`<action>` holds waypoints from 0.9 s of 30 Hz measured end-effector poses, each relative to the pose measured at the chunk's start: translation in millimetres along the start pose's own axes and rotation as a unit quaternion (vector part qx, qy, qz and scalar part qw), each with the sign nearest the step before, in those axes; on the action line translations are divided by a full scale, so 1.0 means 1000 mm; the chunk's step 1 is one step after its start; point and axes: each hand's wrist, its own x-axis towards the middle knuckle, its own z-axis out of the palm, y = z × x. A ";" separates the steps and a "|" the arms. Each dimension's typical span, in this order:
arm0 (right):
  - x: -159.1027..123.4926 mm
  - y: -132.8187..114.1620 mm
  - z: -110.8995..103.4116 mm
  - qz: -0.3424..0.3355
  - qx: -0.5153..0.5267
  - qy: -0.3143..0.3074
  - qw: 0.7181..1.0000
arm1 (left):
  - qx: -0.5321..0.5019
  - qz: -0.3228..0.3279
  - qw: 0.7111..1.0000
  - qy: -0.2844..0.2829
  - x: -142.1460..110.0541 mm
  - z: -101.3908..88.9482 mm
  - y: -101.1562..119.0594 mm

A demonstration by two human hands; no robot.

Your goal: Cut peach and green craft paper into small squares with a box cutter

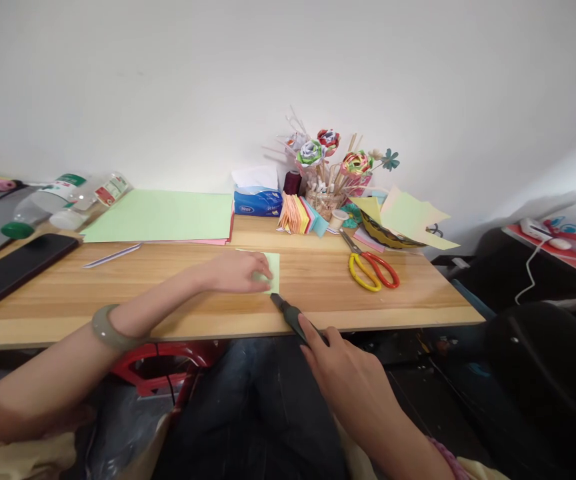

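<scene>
My left hand (238, 272) lies flat on a small light-green paper piece (271, 270) on the wooden table (168, 307), fingers pressing it down. A jade-coloured bangle sits on that wrist. My right hand (341, 373) grips a dark utility knife (291, 317) by its handle near the table's front edge. The knife's tip touches the near corner of the green paper.
Yellow-and-red scissors (371, 267) lie to the right. Large green sheets (163, 215) over pink ones, a tissue box (257, 200), stacked coloured papers (301, 217) and a jar of paper flowers (328, 173) stand at the back. A phone (15, 267), a bottle (43, 203) and a pen (113, 255) lie left.
</scene>
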 end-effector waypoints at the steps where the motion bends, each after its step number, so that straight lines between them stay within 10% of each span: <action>1: 0.000 0.000 0.000 0.000 0.002 -0.002 1.000 | -0.004 -0.001 1.000 0.005 0.002 0.000 -0.003; 11: 0.006 -0.002 0.004 0.000 -0.004 0.007 1.000 | -0.003 -0.012 0.999 -0.040 0.004 0.036 -0.020; 27: 0.005 -0.005 0.008 0.009 -0.028 0.012 0.999 | 0.017 -0.020 0.999 -0.040 0.004 0.041 -0.020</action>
